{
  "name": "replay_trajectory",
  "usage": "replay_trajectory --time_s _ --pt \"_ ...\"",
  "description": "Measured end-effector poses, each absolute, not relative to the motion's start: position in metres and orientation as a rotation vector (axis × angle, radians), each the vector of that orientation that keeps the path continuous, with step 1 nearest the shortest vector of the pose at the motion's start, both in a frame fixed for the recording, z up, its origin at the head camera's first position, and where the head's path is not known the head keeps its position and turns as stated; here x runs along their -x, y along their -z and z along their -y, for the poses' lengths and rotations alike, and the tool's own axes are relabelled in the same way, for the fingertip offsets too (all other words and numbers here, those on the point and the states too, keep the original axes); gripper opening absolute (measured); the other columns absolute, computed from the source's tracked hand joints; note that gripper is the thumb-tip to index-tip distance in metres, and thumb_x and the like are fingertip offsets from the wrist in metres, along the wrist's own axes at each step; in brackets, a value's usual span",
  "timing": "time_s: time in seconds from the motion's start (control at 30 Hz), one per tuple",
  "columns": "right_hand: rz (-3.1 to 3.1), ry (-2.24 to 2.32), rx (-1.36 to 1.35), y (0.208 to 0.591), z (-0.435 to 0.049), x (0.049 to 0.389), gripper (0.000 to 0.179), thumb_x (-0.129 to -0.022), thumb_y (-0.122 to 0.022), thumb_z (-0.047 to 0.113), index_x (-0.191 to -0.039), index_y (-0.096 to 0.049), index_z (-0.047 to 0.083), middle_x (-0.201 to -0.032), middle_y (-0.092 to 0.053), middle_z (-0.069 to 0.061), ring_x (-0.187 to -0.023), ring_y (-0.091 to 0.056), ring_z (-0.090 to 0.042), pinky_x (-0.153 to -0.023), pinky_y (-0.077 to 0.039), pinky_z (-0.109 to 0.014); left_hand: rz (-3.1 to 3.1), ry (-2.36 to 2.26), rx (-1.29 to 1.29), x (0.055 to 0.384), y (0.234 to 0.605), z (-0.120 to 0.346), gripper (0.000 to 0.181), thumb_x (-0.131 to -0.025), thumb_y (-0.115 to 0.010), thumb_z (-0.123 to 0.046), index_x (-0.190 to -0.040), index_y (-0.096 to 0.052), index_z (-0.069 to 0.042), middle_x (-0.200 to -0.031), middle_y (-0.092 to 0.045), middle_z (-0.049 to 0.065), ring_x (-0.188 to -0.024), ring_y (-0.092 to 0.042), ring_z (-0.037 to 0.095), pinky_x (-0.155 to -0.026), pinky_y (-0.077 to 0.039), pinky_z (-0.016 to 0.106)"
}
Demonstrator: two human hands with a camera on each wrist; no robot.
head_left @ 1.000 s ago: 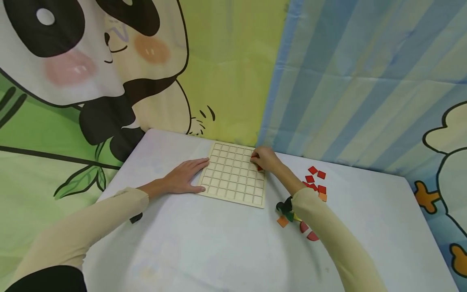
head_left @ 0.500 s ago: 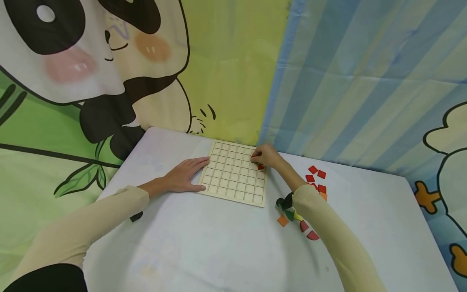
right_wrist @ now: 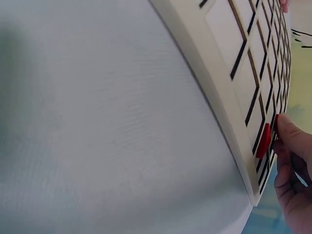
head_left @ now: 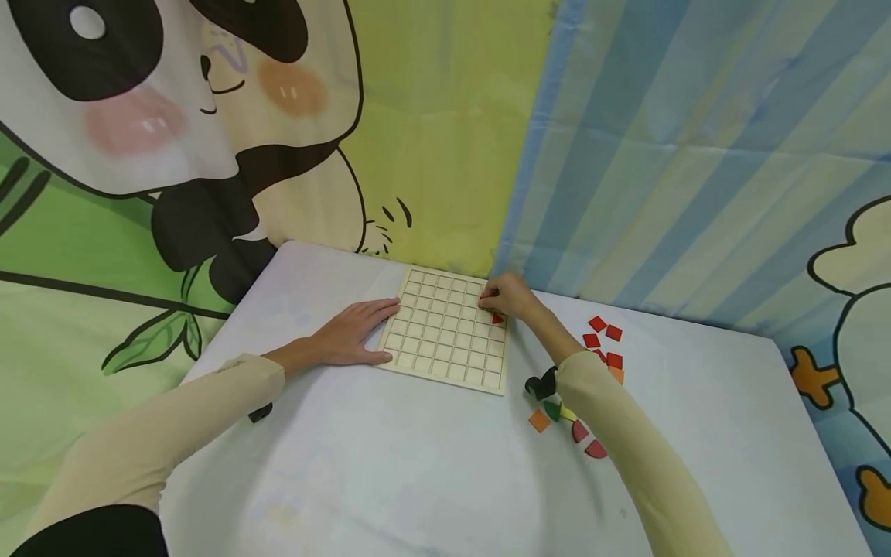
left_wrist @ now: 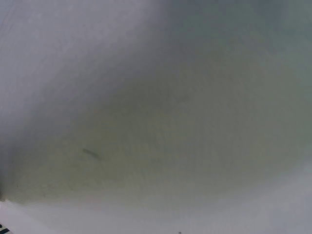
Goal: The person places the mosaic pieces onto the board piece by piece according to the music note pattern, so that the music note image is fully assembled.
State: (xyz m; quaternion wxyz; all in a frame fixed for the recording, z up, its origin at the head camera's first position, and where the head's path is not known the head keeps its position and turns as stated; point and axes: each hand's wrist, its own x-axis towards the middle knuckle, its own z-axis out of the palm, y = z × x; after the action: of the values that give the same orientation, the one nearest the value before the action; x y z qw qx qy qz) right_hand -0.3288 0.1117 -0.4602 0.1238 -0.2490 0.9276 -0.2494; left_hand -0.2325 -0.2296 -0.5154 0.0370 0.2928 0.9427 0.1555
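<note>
A pale wooden board [head_left: 445,340] with a grid of square recesses lies on the white table. My left hand [head_left: 353,334] rests beside it with fingers spread, the thumb and fingertips touching its left edge. At the far right part of the board, my right hand [head_left: 510,297] pinches a small red piece [right_wrist: 277,123] between thumb and fingers; its shape is mostly hidden. Just nearer to me, a red triangular piece [head_left: 497,318] lies in a square by the right edge. The left wrist view shows only blurred pale cloth, without the hand.
Right of the board lie several red square tiles [head_left: 613,333] and an orange square [head_left: 539,421]. Black, green, yellow and pinkish-red pieces [head_left: 595,449] lie partly under the right sleeve [head_left: 626,433]. A dark object [head_left: 261,413] sits by the left sleeve. Printed curtains [head_left: 445,139] hang behind.
My right hand has shifted slightly away from me, and more of the red triangular piece on the board shows. The left hand keeps its place at the board's edge.
</note>
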Motion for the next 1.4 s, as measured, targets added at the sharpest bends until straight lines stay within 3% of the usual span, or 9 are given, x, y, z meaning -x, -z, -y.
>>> replay_trajectory --time_s 0.43,0.63,0.8,1.03,1.27,1.4 --pt "-2.716 0.748 0.676 0.463 -0.109 0.326 0.017 -0.089 -0.07 0.021 -0.087 -0.075 0.005 -0.084 -0.073 -0.011 -0.061 -0.058 -0.013 -0.059 -0.045 -0.024 -2.894 -0.46 -0.895 0.232 0.516 0.229 0.097 -0.081 -0.057 -0.071 -0.156 -0.02 -0.021 -0.163 -0.019 -0.002 -0.148 -0.023 0.023 -0.118 -0.024 0.05" --pt "-2.679 0.714 0.727 0.457 -0.112 0.323 0.015 -0.092 -0.065 0.01 -0.09 -0.077 0.001 -0.084 -0.074 -0.015 -0.054 -0.053 -0.009 -0.063 -0.048 -0.025 -2.872 -0.486 -0.873 0.23 0.515 0.228 0.097 -0.081 -0.057 -0.07 -0.156 -0.02 -0.022 -0.163 -0.019 -0.003 -0.149 -0.022 0.023 -0.119 -0.023 0.049" --pt "-2.672 0.746 0.678 0.461 -0.113 0.323 0.015 -0.093 -0.063 0.011 -0.091 -0.074 0.001 -0.086 -0.072 -0.015 -0.06 -0.055 -0.012 -0.059 -0.045 -0.024 -2.876 -0.49 -0.885 0.231 0.515 0.227 0.096 -0.082 -0.057 -0.07 -0.156 -0.02 -0.021 -0.163 -0.019 -0.003 -0.149 -0.022 0.023 -0.119 -0.023 0.049" --pt "-2.725 0.798 0.639 0.463 -0.11 0.317 0.02 -0.094 -0.062 0.012 -0.105 -0.074 0.0 -0.105 -0.073 -0.017 -0.091 -0.068 -0.027 -0.073 -0.055 -0.032 -2.886 -0.497 -0.882 0.231 0.516 0.23 0.096 -0.082 -0.056 -0.07 -0.156 -0.02 -0.021 -0.163 -0.018 -0.003 -0.149 -0.022 0.024 -0.119 -0.023 0.05" --pt "-2.726 0.823 0.548 0.466 -0.11 0.317 0.02 -0.094 -0.062 0.013 -0.105 -0.074 0.002 -0.107 -0.072 -0.016 -0.093 -0.067 -0.027 -0.075 -0.056 -0.033 -2.908 -0.498 -0.928 0.229 0.52 0.23 0.096 -0.082 -0.057 -0.07 -0.156 -0.022 -0.02 -0.163 -0.021 -0.001 -0.148 -0.025 0.026 -0.116 -0.026 0.053" --pt "-2.711 0.812 0.512 0.463 -0.109 0.319 0.016 -0.094 -0.063 0.014 -0.1 -0.072 0.003 -0.104 -0.07 -0.014 -0.087 -0.065 -0.025 -0.073 -0.054 -0.032 -2.92 -0.491 -0.947 0.23 0.519 0.23 0.095 -0.082 -0.057 -0.069 -0.156 -0.022 -0.02 -0.163 -0.021 -0.001 -0.148 -0.026 0.026 -0.116 -0.026 0.052"
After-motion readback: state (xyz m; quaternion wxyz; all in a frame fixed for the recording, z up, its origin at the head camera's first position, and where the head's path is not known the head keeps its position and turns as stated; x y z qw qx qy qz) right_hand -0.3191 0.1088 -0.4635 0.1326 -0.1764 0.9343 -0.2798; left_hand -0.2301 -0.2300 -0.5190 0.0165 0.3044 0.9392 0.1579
